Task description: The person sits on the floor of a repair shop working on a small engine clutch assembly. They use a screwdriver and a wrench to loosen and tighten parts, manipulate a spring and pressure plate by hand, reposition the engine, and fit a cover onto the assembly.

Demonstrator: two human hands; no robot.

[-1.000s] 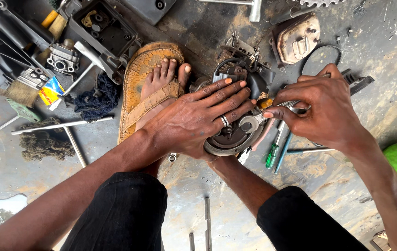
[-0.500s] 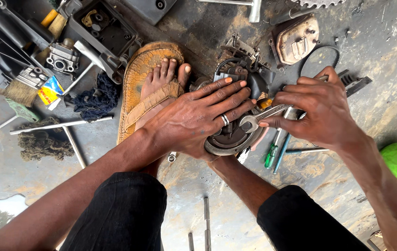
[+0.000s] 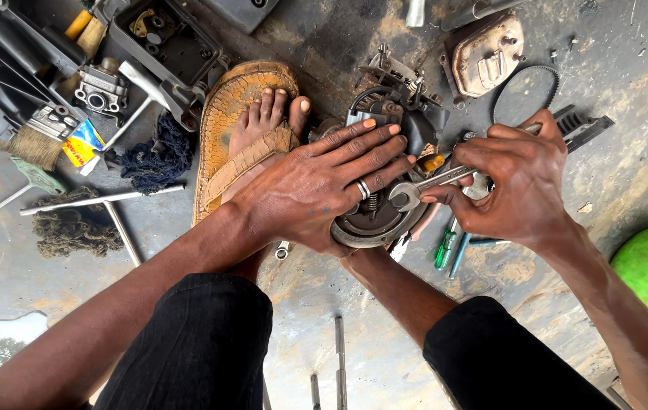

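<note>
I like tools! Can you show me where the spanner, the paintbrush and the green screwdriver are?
spanner [image 3: 432, 183], head view, on the middle of its metal shaft.
paintbrush [image 3: 26, 149], head view, on its tan bristles.
green screwdriver [image 3: 444, 250], head view, on its green handle.

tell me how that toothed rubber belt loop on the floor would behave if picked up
The belt would probably flop and sag: it is a thin ring lying flat on the floor. Likely light. Its toothed edge should resist slipping in fingers.

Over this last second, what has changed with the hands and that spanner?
The right hand has swung the spanner so its ring end now sits on the round engine part, lower and further left. The left hand stays pressed flat on that part; the sandalled foot has not moved.
</note>
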